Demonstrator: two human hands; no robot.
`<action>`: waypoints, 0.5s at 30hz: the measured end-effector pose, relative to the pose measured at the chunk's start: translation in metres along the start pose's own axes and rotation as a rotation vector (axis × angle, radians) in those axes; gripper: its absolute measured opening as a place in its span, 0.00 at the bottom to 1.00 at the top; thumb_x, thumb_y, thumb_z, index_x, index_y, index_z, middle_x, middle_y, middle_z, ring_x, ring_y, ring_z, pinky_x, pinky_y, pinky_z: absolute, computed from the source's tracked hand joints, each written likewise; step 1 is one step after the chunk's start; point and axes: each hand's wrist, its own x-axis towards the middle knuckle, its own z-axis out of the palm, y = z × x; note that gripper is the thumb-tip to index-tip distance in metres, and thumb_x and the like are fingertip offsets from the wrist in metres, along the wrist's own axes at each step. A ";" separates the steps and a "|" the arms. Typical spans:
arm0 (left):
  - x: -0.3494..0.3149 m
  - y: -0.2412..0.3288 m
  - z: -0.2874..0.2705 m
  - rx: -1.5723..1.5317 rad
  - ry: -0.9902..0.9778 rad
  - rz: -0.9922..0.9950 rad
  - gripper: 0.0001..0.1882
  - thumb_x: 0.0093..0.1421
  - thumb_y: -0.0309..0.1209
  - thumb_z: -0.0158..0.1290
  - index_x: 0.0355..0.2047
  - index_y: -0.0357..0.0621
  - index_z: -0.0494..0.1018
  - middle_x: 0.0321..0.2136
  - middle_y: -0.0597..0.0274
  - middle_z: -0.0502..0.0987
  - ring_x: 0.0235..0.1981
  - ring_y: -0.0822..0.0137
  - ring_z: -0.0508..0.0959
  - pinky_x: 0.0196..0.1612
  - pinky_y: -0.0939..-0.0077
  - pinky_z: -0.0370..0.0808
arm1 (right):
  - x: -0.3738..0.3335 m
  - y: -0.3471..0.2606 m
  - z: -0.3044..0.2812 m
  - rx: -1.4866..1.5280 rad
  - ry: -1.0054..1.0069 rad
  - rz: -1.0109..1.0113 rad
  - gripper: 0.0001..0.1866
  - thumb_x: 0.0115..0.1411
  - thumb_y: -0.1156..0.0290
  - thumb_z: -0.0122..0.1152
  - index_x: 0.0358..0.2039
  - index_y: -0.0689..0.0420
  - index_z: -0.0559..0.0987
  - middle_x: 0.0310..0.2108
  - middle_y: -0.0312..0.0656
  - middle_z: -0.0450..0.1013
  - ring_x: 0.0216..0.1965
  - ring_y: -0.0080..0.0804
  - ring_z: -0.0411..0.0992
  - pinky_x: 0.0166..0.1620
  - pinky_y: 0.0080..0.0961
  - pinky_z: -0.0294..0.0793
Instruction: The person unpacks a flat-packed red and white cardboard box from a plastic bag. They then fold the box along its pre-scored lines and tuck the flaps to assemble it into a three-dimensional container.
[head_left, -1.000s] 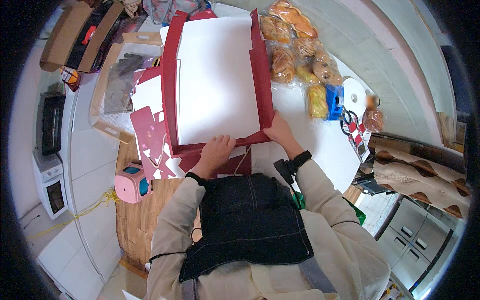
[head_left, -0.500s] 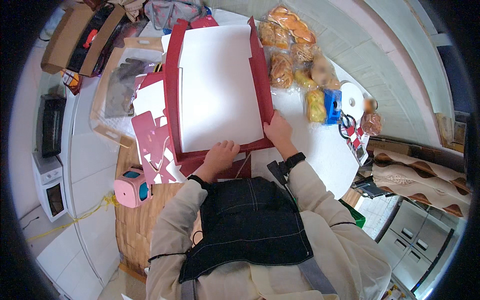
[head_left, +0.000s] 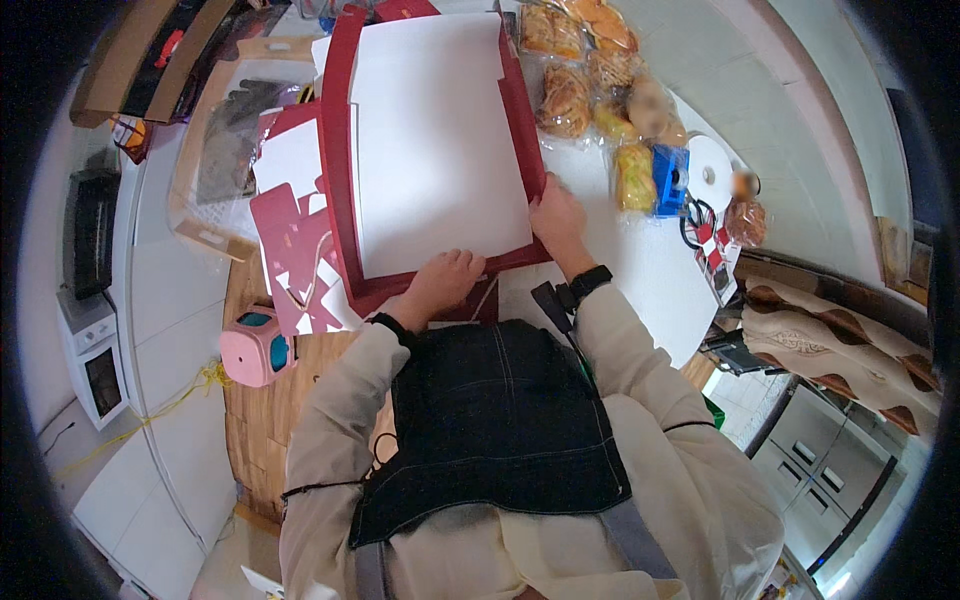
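A dark red cardboard box with a white inside (head_left: 445,150) lies before me, its long side walls standing up. My left hand (head_left: 443,284) is closed over its near wall, the fingers curled across the rim onto the white inside. Around the near right corner my right hand (head_left: 560,220) is closed on the right wall, the thumb side toward the box. Parts of both hands' fingers are hidden by the walls. Flat red and white cardboard pieces (head_left: 292,240) with cut-outs lie to the left, partly under the box.
Bagged breads (head_left: 565,100) lie at the far right, beside a blue tape dispenser (head_left: 668,180), a white roll (head_left: 708,172) and black-handled scissors (head_left: 694,222). A wooden-framed tray (head_left: 208,236) stands at the left. Below it is a pink box-shaped object (head_left: 250,352). The white table (head_left: 630,290) curves away rightward.
The whole view has shifted, so the box and table sit higher in the picture. Both hands stay on the same walls of the box, with little visible movement.
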 end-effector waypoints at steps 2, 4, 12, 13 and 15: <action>0.001 -0.002 0.000 0.036 -0.006 0.013 0.08 0.62 0.30 0.45 0.38 0.40 0.69 0.30 0.55 0.75 0.34 0.57 0.78 0.35 0.65 0.77 | 0.002 -0.004 -0.005 -0.028 -0.052 0.026 0.23 0.56 0.62 0.59 0.50 0.56 0.69 0.40 0.53 0.76 0.40 0.55 0.76 0.43 0.50 0.75; 0.002 -0.001 0.000 0.018 0.008 0.004 0.08 0.61 0.30 0.46 0.38 0.40 0.69 0.30 0.55 0.76 0.34 0.57 0.78 0.35 0.65 0.77 | -0.002 -0.004 -0.017 0.009 -0.168 0.101 0.25 0.55 0.62 0.60 0.51 0.57 0.69 0.43 0.52 0.76 0.44 0.53 0.75 0.47 0.48 0.74; 0.005 0.000 -0.002 -0.005 -0.080 -0.035 0.09 0.61 0.31 0.47 0.40 0.41 0.68 0.34 0.55 0.75 0.37 0.55 0.79 0.37 0.62 0.78 | -0.062 0.036 -0.038 -0.092 -0.095 -1.080 0.22 0.53 0.61 0.64 0.46 0.58 0.73 0.42 0.45 0.73 0.49 0.42 0.70 0.57 0.41 0.63; 0.006 0.000 -0.003 -0.009 -0.073 -0.044 0.09 0.61 0.31 0.47 0.40 0.41 0.68 0.34 0.55 0.75 0.37 0.55 0.79 0.37 0.62 0.78 | -0.062 0.040 -0.030 -0.144 -0.167 -1.115 0.19 0.54 0.61 0.62 0.43 0.57 0.74 0.41 0.44 0.73 0.46 0.42 0.71 0.55 0.41 0.65; 0.008 -0.002 0.000 -0.034 -0.057 -0.056 0.10 0.60 0.32 0.48 0.40 0.43 0.69 0.34 0.55 0.75 0.37 0.55 0.79 0.37 0.62 0.78 | -0.063 0.036 -0.015 -0.214 -0.161 -1.011 0.12 0.56 0.64 0.58 0.38 0.56 0.74 0.38 0.43 0.73 0.44 0.40 0.71 0.51 0.40 0.66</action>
